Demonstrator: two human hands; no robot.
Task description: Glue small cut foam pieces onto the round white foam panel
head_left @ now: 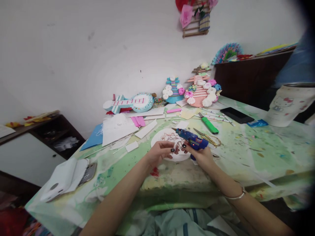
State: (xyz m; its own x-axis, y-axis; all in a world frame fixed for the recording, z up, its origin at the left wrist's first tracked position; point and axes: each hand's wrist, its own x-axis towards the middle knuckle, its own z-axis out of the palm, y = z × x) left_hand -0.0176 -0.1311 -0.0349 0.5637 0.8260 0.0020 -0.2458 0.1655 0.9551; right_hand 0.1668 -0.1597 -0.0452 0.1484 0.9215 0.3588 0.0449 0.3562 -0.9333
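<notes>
My left hand (pixel 162 152) is closed in a pinch on a small white paper piece (pixel 176 146) above a white plate (pixel 157 136). Strips of pale, pinkish paper (pixel 168 136) lie in the plate. A blue glue gun (pixel 193 139) is held in my right hand (pixel 199 154), its nozzle toward the upper left and a small red light showing on its body. The thumb and a finger of that hand reach to the edge of the same paper piece; whether they touch it is hard to tell.
Right of the plate lie gold scissors (pixel 211 138), a green cutter (pixel 209 124) and a black phone (pixel 236 115). White paper (pixel 118 128) is at the left. Paper-flower crafts (pixel 200 93), a blue-white instrument model (pixel 133 103) and a cup (pixel 285 106) stand around behind.
</notes>
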